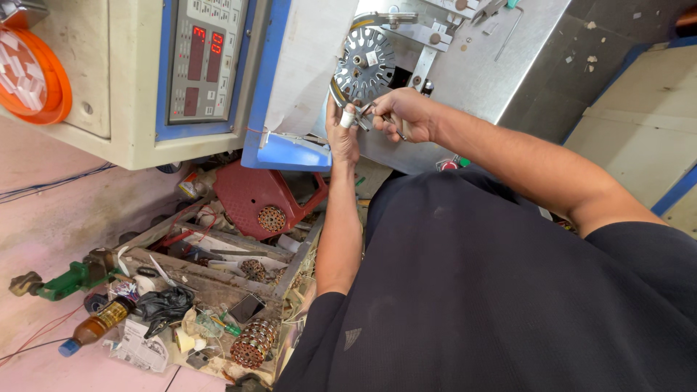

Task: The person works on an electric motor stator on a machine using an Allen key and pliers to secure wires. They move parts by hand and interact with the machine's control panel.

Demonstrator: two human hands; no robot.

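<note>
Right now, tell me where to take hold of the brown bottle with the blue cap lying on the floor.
Probably best taken around the brown bottle's body, from above. It lies on its side, blue cap lower-left, with bare floor there; paper and clutter crowd its right side.

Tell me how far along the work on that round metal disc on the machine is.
The slotted disc already sits mounted on the machine. Both hands are on its lower edge: left hand steadying, right hand gripping a small tool. No wire shows in its slots, so that looks left.
</note>
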